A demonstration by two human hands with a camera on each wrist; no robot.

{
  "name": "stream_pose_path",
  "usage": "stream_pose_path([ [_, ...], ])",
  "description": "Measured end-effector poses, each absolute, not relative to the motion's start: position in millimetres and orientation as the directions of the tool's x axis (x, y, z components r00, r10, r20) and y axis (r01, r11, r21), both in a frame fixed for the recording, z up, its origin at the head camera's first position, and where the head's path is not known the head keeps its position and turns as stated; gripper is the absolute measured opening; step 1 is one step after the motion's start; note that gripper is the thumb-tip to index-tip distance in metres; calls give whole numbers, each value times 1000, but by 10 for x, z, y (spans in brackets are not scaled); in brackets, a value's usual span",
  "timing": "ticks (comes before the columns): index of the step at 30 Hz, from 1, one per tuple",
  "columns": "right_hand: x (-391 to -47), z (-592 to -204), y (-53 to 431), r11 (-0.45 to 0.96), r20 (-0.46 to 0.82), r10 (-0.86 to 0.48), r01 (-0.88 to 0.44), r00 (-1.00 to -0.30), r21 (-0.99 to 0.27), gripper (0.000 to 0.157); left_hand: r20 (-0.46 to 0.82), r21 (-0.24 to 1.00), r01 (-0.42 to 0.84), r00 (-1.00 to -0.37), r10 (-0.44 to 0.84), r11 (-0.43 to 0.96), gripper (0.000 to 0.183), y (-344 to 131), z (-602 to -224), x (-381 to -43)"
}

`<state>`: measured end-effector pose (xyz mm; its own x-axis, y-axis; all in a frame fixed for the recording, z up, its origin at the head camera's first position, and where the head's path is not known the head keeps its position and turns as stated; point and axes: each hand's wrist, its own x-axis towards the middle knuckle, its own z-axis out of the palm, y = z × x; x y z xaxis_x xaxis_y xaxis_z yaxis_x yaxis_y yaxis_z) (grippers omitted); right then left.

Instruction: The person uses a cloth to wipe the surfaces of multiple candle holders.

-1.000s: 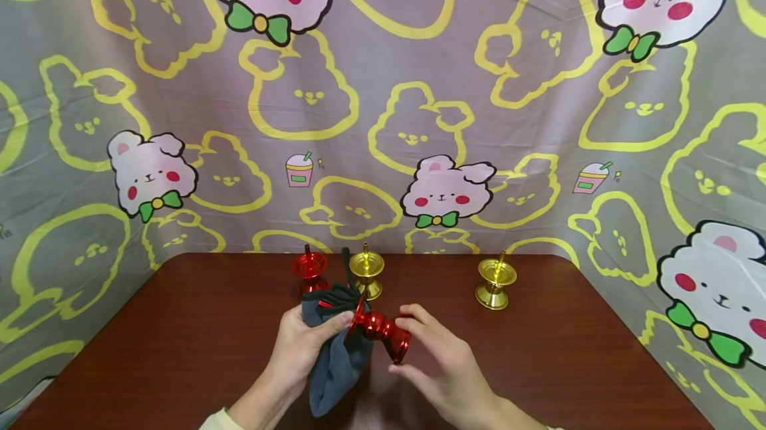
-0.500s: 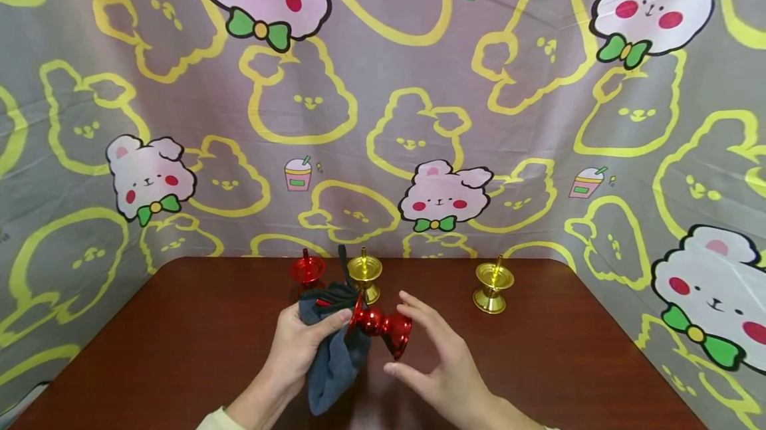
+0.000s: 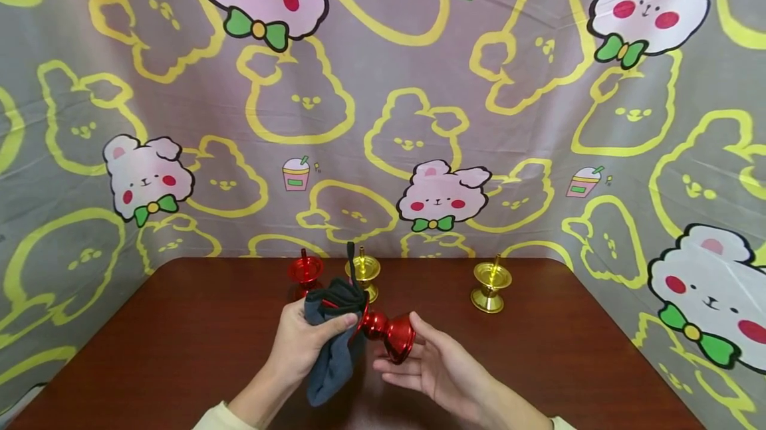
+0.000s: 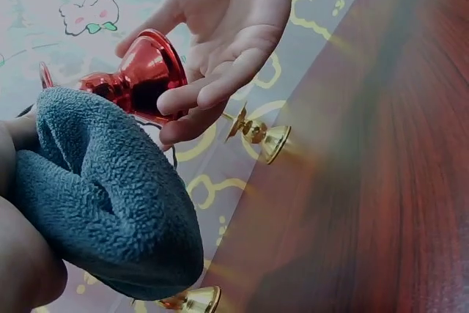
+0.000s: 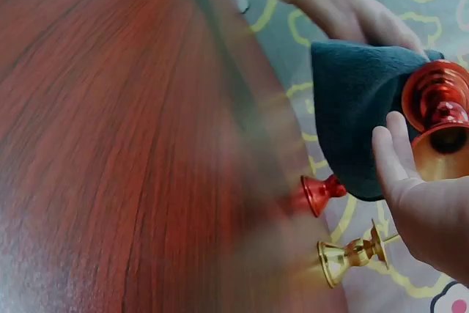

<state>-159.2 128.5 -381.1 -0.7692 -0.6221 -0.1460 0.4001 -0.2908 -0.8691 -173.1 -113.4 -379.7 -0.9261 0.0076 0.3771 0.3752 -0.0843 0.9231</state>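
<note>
My left hand (image 3: 296,340) grips a blue-grey cloth (image 3: 330,370) bunched round the dish end of a shiny red candle holder (image 3: 399,335). The thumb presses the cloth near the dish, and a black strap or edging sticks up there. Tilted on its side in the air, the candle holder points its flared base to the right. Around that base is my right hand (image 3: 445,367), palm turned up, thumb at the rim and fairly straight fingers beneath. In the right wrist view the base (image 5: 443,148) shows its hollow underside beside the fingers. The cloth hides most of the dish.
Behind my left hand a second red candle holder (image 3: 306,272) stands on the dark wooden table (image 3: 179,337). A gold candle holder (image 3: 365,270) is right beside it, partly covered by the cloth. Another gold candle holder (image 3: 491,287) stands farther right. A patterned curtain (image 3: 383,117) hangs behind.
My right hand has turned palm up and moved in round the base from its right side. The left hand keeps its grip, with the cloth and candle holder shifted slightly.
</note>
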Motion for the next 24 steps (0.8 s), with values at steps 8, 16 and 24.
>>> stream_pose_path([
  [8,-1618,-3848,1323,-315,-93,-655,383,-750,-868,52,329,942,330,-944,-25,-59,26,-1150,-3790,-1714],
  [16,-1601,-3854,1259,-285,60,-563,126,-824,-950,43,248,963,255,-965,-79,-84,23,-1160,-3793,-1708],
  [24,-1573,-3885,1227,-79,241,-493,-233,-836,-969,55,233,967,240,-969,-82,-84,24,-1175,-3808,-1718],
])
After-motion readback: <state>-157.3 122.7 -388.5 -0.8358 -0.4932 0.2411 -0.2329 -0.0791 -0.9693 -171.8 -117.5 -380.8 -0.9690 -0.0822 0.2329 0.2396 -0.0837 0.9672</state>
